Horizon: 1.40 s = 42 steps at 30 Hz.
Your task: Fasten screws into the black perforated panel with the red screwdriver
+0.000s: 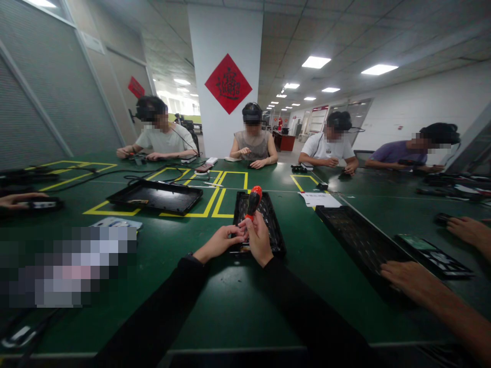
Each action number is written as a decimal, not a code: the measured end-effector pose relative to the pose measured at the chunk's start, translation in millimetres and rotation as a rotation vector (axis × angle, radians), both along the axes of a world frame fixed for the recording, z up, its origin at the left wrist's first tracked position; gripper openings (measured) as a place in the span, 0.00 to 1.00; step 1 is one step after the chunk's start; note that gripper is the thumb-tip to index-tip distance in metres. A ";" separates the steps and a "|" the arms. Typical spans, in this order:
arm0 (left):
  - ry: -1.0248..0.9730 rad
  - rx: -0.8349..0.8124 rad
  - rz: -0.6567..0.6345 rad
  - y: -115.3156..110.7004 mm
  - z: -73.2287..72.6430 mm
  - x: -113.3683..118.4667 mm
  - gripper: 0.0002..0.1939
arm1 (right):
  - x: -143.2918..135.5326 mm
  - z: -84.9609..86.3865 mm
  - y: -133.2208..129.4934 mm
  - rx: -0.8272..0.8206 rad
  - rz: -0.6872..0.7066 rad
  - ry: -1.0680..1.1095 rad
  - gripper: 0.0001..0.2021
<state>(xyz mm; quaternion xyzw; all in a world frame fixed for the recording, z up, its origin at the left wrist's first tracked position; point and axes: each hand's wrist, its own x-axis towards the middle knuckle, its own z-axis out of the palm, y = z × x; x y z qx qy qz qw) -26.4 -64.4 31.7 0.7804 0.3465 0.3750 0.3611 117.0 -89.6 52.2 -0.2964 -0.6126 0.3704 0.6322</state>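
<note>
A screwdriver with a red and black handle point(253, 202) stands handle up above a black tray point(276, 232) on the green table. Around its lower part, the fingers of my right hand point(260, 237) are closed. My left hand point(221, 241) touches it from the left, its fingertips pressed together near the lower end of the screwdriver; whatever they pinch is too small to make out. Both hands are over the near half of the tray, whose inside is partly hidden by them. The screwdriver's tip is hidden.
Left of centre lies another black tray point(157, 197). A long black tray point(360, 240) is at the right, with a person's hand point(406, 276) at its near end. White paper point(320, 200) lies behind it. Several people sit across the green table point(238, 306).
</note>
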 end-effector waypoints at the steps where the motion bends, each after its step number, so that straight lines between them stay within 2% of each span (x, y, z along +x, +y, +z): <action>1: -0.004 -0.005 0.001 0.3 -0.5 0.1 0.11 | -0.1 -0.5 0.3 -0.001 -0.004 0.004 0.14; 17: 0.013 0.000 0.009 -4.2 6.5 -0.1 0.12 | -0.5 -1.7 2.6 -0.009 -0.068 0.011 0.13; 23: 0.088 0.182 0.208 -13.0 17.4 -3.6 0.16 | -1.4 -0.7 0.7 -0.016 -0.056 0.012 0.14; 26: 0.173 0.259 0.160 -14.3 20.1 -4.5 0.20 | -1.5 0.0 -0.3 -0.022 -0.055 0.011 0.14; 31: 0.229 0.275 0.108 -12.2 17.6 -4.2 0.27 | -1.9 -1.0 0.7 -0.028 -0.060 0.020 0.14; 42: 0.268 0.267 0.094 -8.6 15.5 -5.3 0.29 | -0.9 1.2 0.0 -0.022 -0.091 0.014 0.13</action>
